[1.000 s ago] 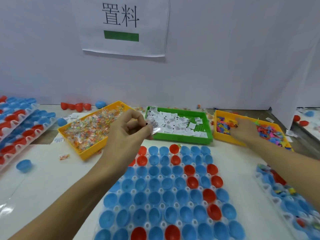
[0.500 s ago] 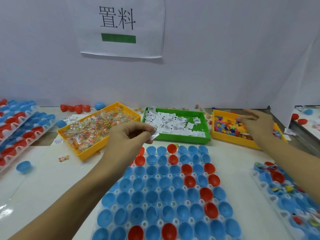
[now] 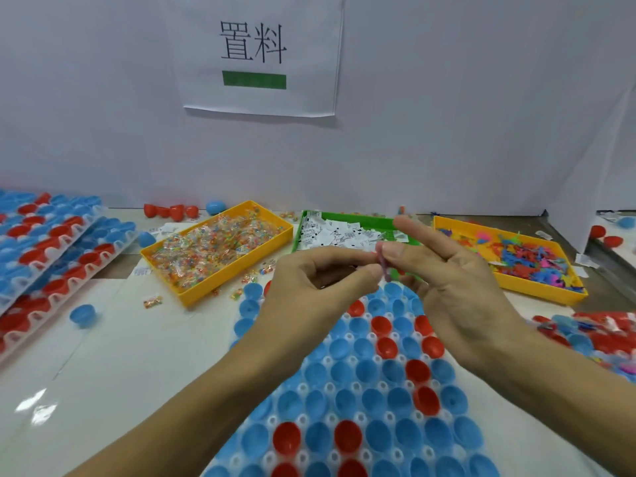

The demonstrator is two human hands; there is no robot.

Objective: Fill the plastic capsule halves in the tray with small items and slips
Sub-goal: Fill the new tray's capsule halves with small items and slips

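A clear tray (image 3: 347,337) of open blue and red capsule halves lies in front of me. Both hands meet above its far end. My left hand (image 3: 320,287) has its fingers curled, thumb and fingertips pinching something small that I cannot make out. My right hand (image 3: 451,280) pinches a small pink-purple plastic piece (image 3: 383,266) between thumb and a finger, the index finger pointing up. Behind them stand a yellow bin of bagged beads (image 3: 192,284), a green bin of paper slips (image 3: 344,220) and a yellow bin of coloured plastic pieces (image 3: 509,287).
Stacked trays of blue and red capsule halves (image 3: 51,256) lie at the left. Another tray with filled halves (image 3: 592,335) sits at the right. Loose capsule halves (image 3: 82,315) and small bead bags (image 3: 153,301) are scattered on the white table. A white wall with a paper sign (image 3: 258,53) stands behind.
My right hand left the right yellow bin and came to the middle with a small pink piece. My left hand shifted right to meet it above the tray.
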